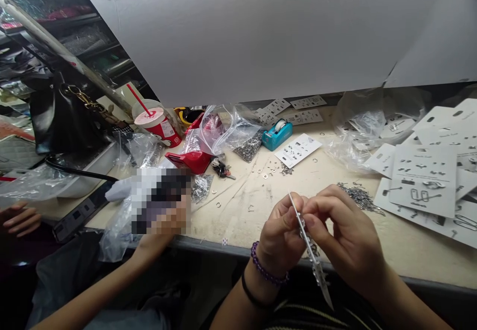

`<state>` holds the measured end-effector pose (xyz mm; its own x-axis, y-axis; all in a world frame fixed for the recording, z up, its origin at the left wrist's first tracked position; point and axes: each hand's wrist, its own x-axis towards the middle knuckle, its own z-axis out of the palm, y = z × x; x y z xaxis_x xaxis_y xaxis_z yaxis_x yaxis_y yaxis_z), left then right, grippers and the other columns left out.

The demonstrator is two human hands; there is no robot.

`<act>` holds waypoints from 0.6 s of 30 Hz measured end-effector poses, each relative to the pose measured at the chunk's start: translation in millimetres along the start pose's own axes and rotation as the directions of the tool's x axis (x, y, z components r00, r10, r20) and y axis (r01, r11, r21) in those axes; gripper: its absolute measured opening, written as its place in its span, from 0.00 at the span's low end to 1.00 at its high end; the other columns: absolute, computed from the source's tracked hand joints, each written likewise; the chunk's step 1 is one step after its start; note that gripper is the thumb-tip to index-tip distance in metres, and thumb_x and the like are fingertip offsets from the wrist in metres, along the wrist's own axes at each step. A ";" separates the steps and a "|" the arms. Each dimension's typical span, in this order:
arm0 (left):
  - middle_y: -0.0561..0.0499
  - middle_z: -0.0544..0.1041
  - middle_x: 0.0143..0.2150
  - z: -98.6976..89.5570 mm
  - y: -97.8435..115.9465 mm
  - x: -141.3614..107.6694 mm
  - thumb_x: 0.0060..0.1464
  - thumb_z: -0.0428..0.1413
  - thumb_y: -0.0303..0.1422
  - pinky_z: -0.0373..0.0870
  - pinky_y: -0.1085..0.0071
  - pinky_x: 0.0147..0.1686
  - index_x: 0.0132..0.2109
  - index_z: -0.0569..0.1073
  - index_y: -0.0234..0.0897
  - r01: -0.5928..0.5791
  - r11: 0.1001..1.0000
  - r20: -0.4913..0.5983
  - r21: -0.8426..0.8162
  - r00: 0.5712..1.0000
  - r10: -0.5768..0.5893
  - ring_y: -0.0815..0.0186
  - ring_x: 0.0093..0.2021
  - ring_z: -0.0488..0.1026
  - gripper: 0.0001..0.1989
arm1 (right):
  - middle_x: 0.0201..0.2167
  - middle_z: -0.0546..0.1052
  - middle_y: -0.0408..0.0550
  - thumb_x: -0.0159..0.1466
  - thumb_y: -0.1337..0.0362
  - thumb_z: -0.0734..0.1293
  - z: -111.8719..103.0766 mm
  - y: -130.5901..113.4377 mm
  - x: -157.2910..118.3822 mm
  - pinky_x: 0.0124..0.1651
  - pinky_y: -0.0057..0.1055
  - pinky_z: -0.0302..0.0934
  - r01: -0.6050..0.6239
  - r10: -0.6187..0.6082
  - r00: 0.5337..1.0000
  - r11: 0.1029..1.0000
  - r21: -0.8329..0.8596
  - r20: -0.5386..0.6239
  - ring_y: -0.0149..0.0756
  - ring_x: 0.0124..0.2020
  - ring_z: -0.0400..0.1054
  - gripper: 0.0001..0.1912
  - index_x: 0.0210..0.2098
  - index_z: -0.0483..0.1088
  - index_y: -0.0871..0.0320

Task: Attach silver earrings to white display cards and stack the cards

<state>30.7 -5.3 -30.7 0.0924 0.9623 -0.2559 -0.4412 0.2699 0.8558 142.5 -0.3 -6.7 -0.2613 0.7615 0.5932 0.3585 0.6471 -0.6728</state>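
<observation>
A white earring card [316, 260] is turned nearly edge-on to me, with small silver earrings fixed along it. My left hand [279, 235], wearing a purple bead bracelet and a dark band, grips its upper part between thumb and fingers. On the card's other side, my right hand [345, 238] is closed in a pinch near the upper earrings; what its fingertips hold is hidden. Just beyond my right hand lies a pile of small silver pieces [359, 198]. Another earring card [298, 151] lies flat ahead on the table [238, 220].
Stacked earring cards [425, 176] cover the right side. A blue tape dispenser [277, 134], a bag of metal bits [249, 146], keys [222, 168] and a red cup with a straw [158, 123] stand further back. At left, another person's arm [112, 283] reaches onto the table.
</observation>
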 end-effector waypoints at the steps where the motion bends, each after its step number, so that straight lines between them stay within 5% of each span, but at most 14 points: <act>1: 0.52 0.61 0.22 0.6 0.8 -0.1 0.36 0.55 0.54 0.67 0.61 0.28 0.23 0.63 0.42 -0.001 1.000 0.039 -0.021 0.999 0.002 0.62 0.27 0.63 0.20 | 0.28 0.65 0.42 0.60 0.72 0.61 0.1 0.5 0.1 0.26 0.24 0.58 0.003 -0.003 1.000 1.000 -0.009 0.004 0.26 0.27 0.60 0.04 0.33 0.64 0.58; 6: 0.52 0.58 0.22 1.5 -0.6 1.5 0.39 0.56 0.51 0.68 0.63 0.29 0.25 0.61 0.42 -0.031 0.985 0.192 -0.172 0.979 0.064 0.65 0.26 0.64 0.19 | 0.27 0.65 0.43 0.61 0.71 0.61 -1.8 2.5 -0.4 0.25 0.25 0.59 -0.007 0.008 1.000 1.000 -0.018 0.030 0.28 0.27 0.61 0.03 0.33 0.65 0.57; 13: 0.53 0.62 0.25 -0.5 -5.4 2.3 0.44 0.58 0.41 0.67 0.64 0.25 0.28 0.65 0.43 0.053 0.975 0.211 -0.214 0.977 -0.006 0.67 0.24 0.63 0.10 | 0.23 0.64 0.41 0.60 0.70 0.63 -8.2 4.5 -2.4 0.22 0.23 0.57 -0.113 0.111 0.993 0.993 0.047 0.034 0.25 0.22 0.60 0.03 0.30 0.66 0.58; 18: 0.55 0.66 0.26 6.1 3.3 -0.6 0.47 0.57 0.34 0.66 0.65 0.32 0.28 0.68 0.44 -0.072 0.987 0.200 -0.144 0.975 0.101 0.68 0.26 0.63 0.05 | 0.25 0.67 0.45 0.62 0.63 0.61 -28.1 20.5 -14.8 0.23 0.25 0.61 -0.271 0.250 0.962 0.928 0.257 0.111 0.30 0.24 0.65 0.07 0.35 0.71 0.55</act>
<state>34.7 -4.7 -25.0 0.2243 0.9718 -0.0732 -0.5705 0.1919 0.7985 178.9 0.6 -16.8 -0.2608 0.8983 0.3535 0.1727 0.4037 -0.8985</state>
